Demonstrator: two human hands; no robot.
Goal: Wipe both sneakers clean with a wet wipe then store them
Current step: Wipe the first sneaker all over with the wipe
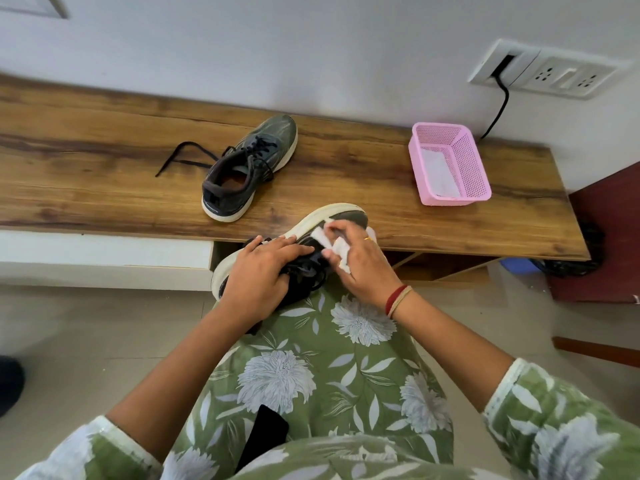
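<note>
- On the wooden desk (pixel 104 174): second sneaker (pixel 249 168) upright, laces loose and trailing left, well apart from both hands. Wiped or not, impossible to tell.
- Over the lap, at the desk's front edge: held sneaker (pixel 325 214) tipped on its side, pale sole turned away. Judged mid-wipe, with storing still ahead.
- At the desk's right end: pink basket (pixel 474 168), with what looks like a white sheet inside.
- With the left hand (pixel 259 271): grip curled round the laced upper, steadying it.
- With the right hand (pixel 360 261): grip pinching the wet wipe (pixel 341 249) against the upper near the toe, fingers blurred.
- Next, probably: turning the shoe to reach unwiped sides, left hold kept firm, then swapping sneakers.
- Hidden: heel and underside of the held sneaker beneath the hands. Storage place not identifiable. Open space under the desk only partly visible.
</note>
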